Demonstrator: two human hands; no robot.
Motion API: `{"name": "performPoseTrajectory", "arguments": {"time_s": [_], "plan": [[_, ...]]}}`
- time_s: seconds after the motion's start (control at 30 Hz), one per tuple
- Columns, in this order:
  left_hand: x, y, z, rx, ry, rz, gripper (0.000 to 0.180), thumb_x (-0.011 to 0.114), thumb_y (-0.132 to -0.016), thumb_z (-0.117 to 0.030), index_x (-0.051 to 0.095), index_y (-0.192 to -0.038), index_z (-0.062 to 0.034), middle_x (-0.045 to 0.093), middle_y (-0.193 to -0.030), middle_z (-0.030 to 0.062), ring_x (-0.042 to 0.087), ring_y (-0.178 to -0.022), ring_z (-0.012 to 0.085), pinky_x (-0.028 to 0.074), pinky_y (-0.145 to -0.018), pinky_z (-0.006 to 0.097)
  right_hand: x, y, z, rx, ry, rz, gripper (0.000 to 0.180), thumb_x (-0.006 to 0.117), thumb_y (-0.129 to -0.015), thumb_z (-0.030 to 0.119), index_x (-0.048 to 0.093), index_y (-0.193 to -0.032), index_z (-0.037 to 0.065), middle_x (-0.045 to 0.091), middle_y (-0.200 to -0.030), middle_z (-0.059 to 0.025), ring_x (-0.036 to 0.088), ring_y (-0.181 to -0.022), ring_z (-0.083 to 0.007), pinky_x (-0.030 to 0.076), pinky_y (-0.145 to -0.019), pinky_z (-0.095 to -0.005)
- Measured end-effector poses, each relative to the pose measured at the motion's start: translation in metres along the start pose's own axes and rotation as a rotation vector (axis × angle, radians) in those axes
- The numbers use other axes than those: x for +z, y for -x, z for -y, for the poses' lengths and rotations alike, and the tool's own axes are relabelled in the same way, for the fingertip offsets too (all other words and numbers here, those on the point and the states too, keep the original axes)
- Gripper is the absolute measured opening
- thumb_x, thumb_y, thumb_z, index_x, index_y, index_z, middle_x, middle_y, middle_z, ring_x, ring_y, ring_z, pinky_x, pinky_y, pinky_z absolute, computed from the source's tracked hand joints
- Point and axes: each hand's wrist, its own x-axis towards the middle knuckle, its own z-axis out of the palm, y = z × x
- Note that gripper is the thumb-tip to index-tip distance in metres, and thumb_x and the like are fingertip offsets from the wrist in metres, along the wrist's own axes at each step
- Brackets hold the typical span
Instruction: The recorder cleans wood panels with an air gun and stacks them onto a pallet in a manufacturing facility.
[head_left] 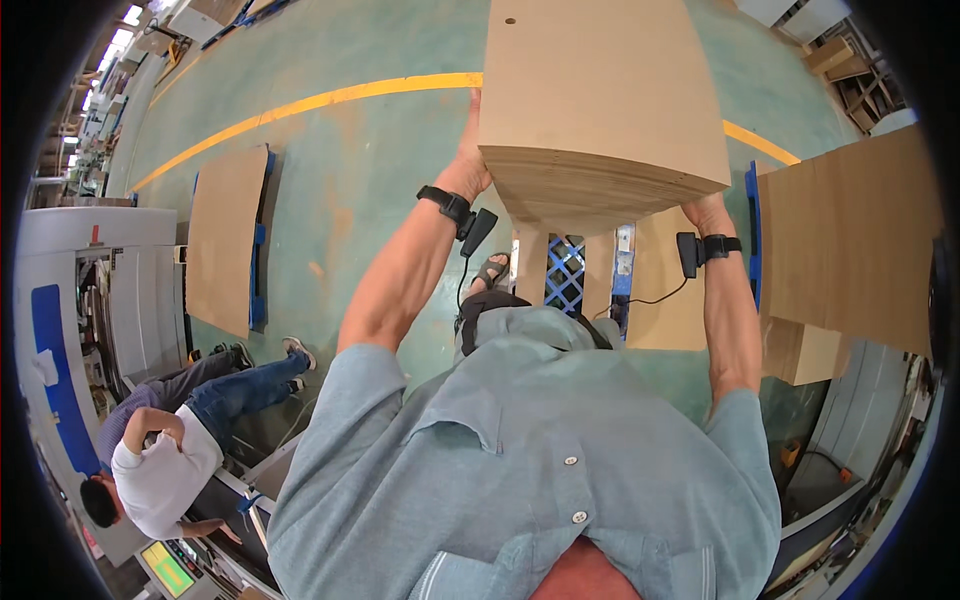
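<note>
A thick stack of flat tan boards [600, 80], with layered edges facing me and a small dark hole near its far left, is between my two hands. My left hand [474, 155] grips its left side, one finger stretched along the edge and the rest hidden. At the near right corner, my right hand [708, 212] holds the stack from the side and below, its fingers mostly covered by the boards. Both wrists wear black straps with small black devices and cables.
Below the stack is a blue lattice pallet [565, 270] with tan boards. More stacked boards stand on pallets at left [228, 240] and right [850, 240]. Two people [170, 460] are beside a machine [140, 260] at left. A yellow line [330, 97] crosses the green floor.
</note>
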Motion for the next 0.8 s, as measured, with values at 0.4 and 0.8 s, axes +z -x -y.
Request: {"name": "performPoseTrajectory", "arguments": {"time_s": [0.4,0.8], "plan": [[0.019,0.028,-0.033,0.221,-0.242,0.066,0.083,0.030,-0.100,-0.068,0.032,-0.154,-0.0046,0.043,-0.152,0.0099,0.038,-0.141,0.0212,0.027,-0.118,0.036,0.051,0.037,0.098,-0.116,-0.131,0.159,0.068,0.042,-0.104,0.053,0.036,-0.151,0.004,0.045,-0.151,-0.0111,0.045,-0.137,-0.0232,0.036,-0.114,-0.0383],[0.045,0.048,-0.054,0.139,-0.349,0.014,0.059,0.047,-0.102,-0.020,0.027,-0.155,-0.0046,0.041,-0.152,0.0089,0.038,-0.140,0.0204,0.029,-0.116,0.035,0.093,0.069,0.120,-0.189,0.328,0.099,0.068,0.048,-0.101,0.020,0.018,-0.158,0.000,0.028,-0.161,-0.0127,0.032,-0.145,-0.0204,0.028,-0.117,-0.0327]]}}
